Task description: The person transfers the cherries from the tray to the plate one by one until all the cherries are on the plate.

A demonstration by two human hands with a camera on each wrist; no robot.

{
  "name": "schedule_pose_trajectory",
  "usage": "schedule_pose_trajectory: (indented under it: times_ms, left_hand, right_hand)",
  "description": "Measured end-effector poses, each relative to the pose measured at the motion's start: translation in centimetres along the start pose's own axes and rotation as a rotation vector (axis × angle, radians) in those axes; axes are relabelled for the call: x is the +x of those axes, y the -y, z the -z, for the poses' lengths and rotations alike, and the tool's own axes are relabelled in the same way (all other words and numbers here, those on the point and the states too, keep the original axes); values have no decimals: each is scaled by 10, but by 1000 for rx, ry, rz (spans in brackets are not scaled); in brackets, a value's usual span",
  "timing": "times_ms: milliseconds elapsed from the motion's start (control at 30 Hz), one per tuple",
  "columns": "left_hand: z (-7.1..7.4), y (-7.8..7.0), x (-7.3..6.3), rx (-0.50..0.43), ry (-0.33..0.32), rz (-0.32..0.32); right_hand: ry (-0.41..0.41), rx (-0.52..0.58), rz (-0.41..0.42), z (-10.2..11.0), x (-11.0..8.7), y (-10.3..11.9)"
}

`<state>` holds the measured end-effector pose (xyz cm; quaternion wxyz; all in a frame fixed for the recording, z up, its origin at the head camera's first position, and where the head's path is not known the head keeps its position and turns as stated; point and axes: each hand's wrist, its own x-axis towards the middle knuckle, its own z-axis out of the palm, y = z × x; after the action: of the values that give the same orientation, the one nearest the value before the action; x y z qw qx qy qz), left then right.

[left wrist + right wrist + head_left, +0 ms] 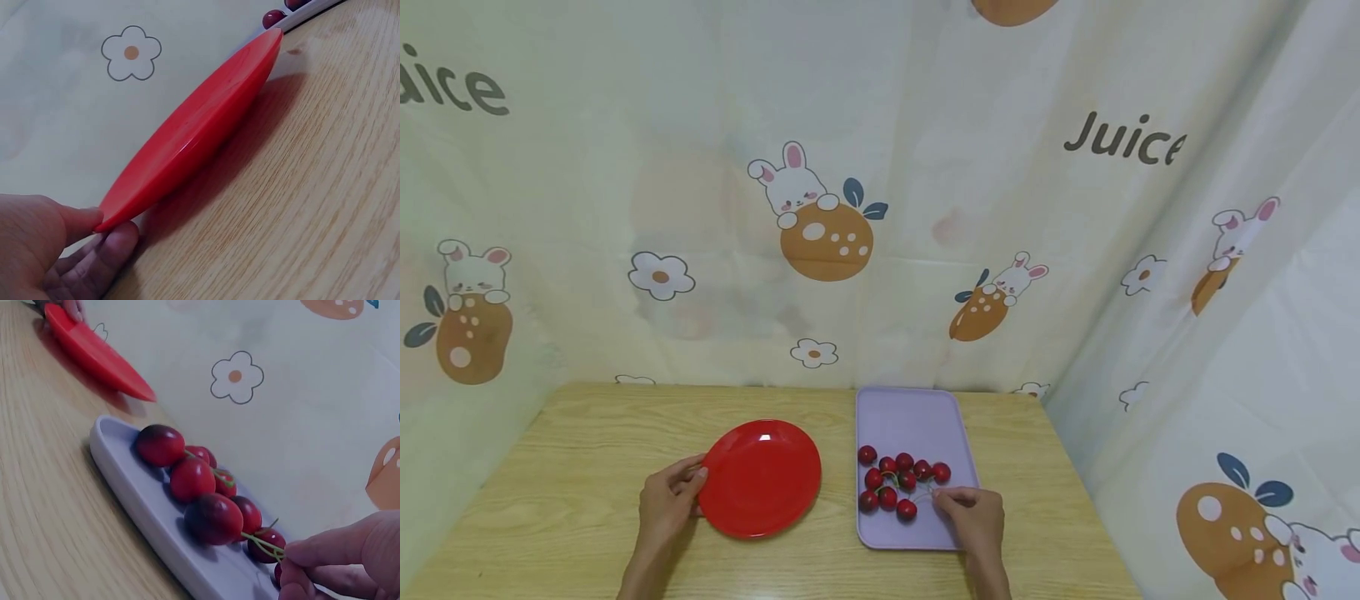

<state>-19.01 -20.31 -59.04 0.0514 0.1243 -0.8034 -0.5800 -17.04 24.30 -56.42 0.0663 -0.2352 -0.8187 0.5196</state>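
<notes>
My left hand (664, 504) pinches the left rim of a round red plate (762, 479), thumb on top and fingers beneath. In the left wrist view the plate (187, 137) appears nearly edge-on, its shadow falling on the wood. My right hand (976, 517) is over the right side of a lilac tray (906, 421). Between its thumb and finger, in the right wrist view, are thin green cherry stems (265, 545). One runs to a dark red cherry (214, 519) on the tray. Several more cherries (904, 462) cluster around it.
Both the plate and the tray are on a light wooden table (602, 417), the tray to the right of the plate. A pale curtain (715, 167) printed with rabbits, fruit and flowers hangs along the back and both sides.
</notes>
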Motion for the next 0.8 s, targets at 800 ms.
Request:
schedule_pose_trajectory:
  times_ms: [800]
  left_hand:
    - [-2, 3, 2, -5, -5, 8]
  right_hand:
    - [38, 409, -140, 0, -10, 1]
